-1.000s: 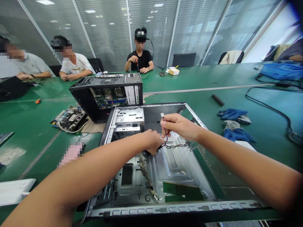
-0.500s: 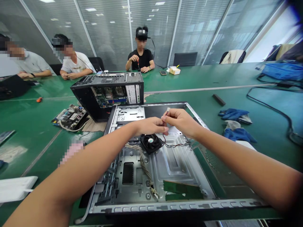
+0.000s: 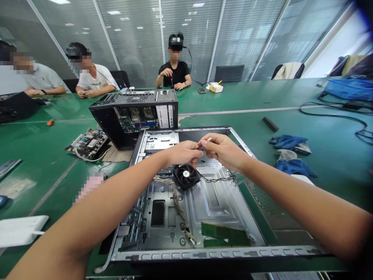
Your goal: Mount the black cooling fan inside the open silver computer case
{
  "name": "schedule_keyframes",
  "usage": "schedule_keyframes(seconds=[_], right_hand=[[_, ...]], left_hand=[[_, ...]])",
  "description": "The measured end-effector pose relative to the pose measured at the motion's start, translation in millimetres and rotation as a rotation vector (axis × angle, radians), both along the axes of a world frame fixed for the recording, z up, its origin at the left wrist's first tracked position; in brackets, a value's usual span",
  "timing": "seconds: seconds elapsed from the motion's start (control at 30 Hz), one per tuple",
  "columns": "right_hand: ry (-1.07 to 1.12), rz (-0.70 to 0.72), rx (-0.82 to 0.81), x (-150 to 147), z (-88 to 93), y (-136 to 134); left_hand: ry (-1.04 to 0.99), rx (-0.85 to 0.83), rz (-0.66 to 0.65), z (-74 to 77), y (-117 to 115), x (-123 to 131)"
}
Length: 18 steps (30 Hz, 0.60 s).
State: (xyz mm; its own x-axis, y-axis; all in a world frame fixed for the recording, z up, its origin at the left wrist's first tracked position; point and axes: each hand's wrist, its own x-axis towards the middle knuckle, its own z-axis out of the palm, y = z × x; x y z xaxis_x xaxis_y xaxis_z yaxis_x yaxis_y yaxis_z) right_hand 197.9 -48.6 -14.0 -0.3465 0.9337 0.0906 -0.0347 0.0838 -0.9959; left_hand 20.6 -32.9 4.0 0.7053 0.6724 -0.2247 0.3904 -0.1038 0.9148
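An open, gutted computer case [image 3: 233, 254] lies flat in front of me on the green table. A small black fan [image 3: 186, 175] rests inside it, and its thin twisted cable [image 3: 217, 179] runs up to my hands. My right hand [image 3: 223, 151] pinches the cable's white connector [image 3: 208, 139] above the case. My left hand [image 3: 184, 152] meets it fingertip to fingertip and is closed on the same cable end. A bundle of pale wires [image 3: 177, 204] and a green memory stick [image 3: 224, 232] lie on the case floor.
A second black computer case [image 3: 136, 114] stands behind mine, with a loose circuit board [image 3: 87, 144] to its left. Blue gloves [image 3: 290, 153] lie to the right, a white flat object [image 3: 20, 229] at the near left. Three other people sit across the table.
My left hand has let go of the fan, risen and joined my right hand at the connector. The fan now lies uncovered in the case.
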Motion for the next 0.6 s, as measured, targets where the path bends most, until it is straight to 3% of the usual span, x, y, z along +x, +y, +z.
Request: schedule_keyframes(seconds=[0.3,0.6], right_hand=[[-0.383,-0.155,0.309,0.4,7.4,-1.8],[-0.331,-0.166,0.209,3.5,3.7,1.9]], left_hand=[[0.148,0.568,0.014,-4.3,4.7,-4.2],[0.151,0.794,0.018,-6.9,7.9,-7.0]])
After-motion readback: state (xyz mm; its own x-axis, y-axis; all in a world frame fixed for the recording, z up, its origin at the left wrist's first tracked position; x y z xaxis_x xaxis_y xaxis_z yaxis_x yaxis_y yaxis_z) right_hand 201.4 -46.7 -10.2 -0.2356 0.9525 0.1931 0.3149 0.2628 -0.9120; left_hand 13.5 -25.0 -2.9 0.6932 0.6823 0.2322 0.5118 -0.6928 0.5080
